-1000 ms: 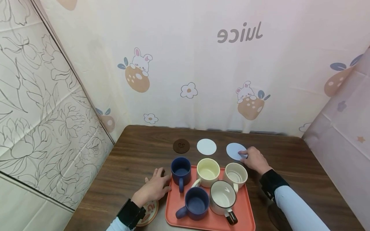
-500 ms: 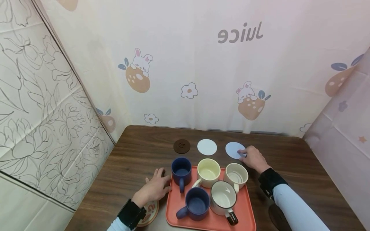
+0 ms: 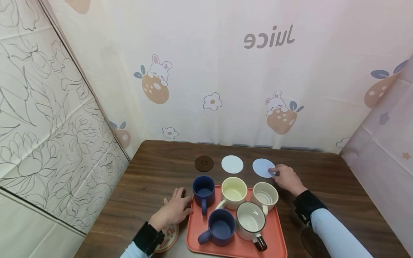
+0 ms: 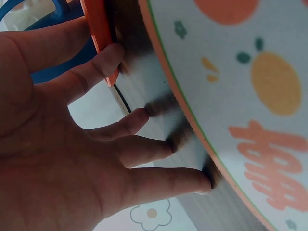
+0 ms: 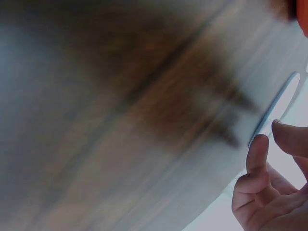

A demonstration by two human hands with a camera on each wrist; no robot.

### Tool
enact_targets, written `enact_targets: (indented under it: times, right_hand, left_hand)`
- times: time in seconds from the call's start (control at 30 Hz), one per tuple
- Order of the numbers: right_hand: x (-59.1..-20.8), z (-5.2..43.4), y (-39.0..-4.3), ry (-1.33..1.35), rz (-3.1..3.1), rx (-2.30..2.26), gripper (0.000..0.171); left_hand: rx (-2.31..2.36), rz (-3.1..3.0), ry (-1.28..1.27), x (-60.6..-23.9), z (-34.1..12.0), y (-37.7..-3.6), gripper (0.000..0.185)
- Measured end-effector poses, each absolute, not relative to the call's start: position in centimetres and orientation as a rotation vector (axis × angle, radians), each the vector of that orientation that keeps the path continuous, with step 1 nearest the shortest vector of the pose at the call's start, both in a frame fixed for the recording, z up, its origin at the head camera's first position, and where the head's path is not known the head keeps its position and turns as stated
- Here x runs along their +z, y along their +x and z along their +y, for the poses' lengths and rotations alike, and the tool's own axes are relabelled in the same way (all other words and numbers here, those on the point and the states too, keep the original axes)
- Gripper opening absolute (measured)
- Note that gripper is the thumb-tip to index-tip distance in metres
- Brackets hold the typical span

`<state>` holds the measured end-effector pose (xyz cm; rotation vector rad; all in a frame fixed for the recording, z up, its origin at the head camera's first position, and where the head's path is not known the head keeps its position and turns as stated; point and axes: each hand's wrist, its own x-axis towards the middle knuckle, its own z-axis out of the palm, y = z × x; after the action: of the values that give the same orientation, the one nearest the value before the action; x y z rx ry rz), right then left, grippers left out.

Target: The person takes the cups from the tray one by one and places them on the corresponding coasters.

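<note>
An orange tray (image 3: pixel 277 240) sits at the near middle of the dark wooden surface (image 3: pixel 151 179) and carries five mugs, all upright and all showing bare insides. In its back row, from left to right, stand a dark blue mug (image 3: pixel 203 191), a pale yellow mug (image 3: pixel 233 192) and a cream mug (image 3: pixel 264 197). In front of them are a second dark blue mug (image 3: pixel 220 227) and a white mug with a dark rim and dark handle (image 3: pixel 251 222). The mugs crowd close together; whether they touch one another cannot be told.

Beyond the tray three round coasters lie flat in a row: a dark brown coaster (image 3: pixel 204 163), a white coaster (image 3: pixel 232 164) and a pale blue coaster (image 3: pixel 262 167). The right hand (image 3: pixel 287 178) rests on the surface just right of the pale blue coaster, fingertips on its right edge; its grip is loose, fingers bent and closed round nothing.

The left hand (image 3: pixel 175 209) lies flat against the tray's left rim beside the back dark blue mug, fingers spread and straight, holding nothing. In the left wrist view its fingertips (image 4: pixel 144 114) rest on the surface by the orange edge. A printed coaster with orange lettering (image 3: pixel 166 234) lies just under that wrist, partly hidden by it.
</note>
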<state>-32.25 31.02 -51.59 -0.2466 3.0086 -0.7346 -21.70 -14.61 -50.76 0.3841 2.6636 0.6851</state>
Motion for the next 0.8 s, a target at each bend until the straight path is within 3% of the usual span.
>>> enact_targets:
  times: [0.2,0.47,0.8]
  right_hand:
    - [-51.0,32.6,-29.3,-0.221,3.073,-0.755,0.031]
    - [-49.4,34.2,-22.2,-0.099,3.053,-0.656,0.019]
    - [-49.1,34.3,-15.0,0.097,2.871,-0.544,0.037]
  left_hand:
    - [0.674,2.692,0.409,-50.8,-14.3,-21.8,0.043]
    - [0.671,2.698,0.379,-51.0,-14.4,-21.4,0.044]
    - [0.675,2.675,0.378,-51.1,-14.4,-21.5,0.044]
